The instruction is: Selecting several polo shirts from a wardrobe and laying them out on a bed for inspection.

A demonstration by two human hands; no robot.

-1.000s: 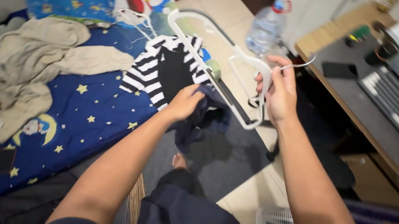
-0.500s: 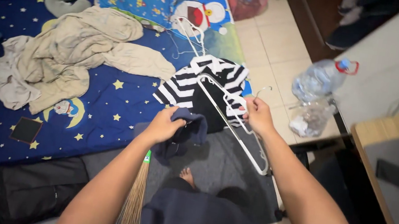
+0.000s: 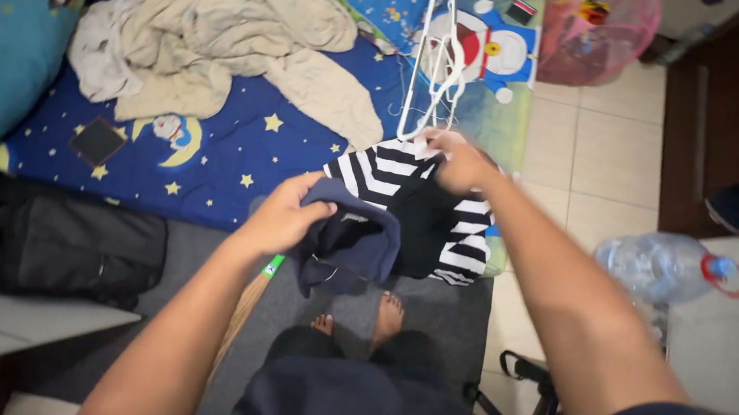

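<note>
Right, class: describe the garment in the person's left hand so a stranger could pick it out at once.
Start at the blue star-patterned mattress. At its near edge, the left hand grips a crumpled dark navy cloth garment. Unlike the black-and-white striped shirt beside it, it is plain.

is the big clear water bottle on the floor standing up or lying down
Lying down. The clear water bottle rests on its side on the tiled floor, its capped neck with the red ring pointing right.

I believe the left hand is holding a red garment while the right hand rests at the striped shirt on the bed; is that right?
Not quite: the garment in the left hand is dark navy blue, not red, as the head view shows. The right hand is indeed at the black-and-white striped shirt on the bed.
</note>
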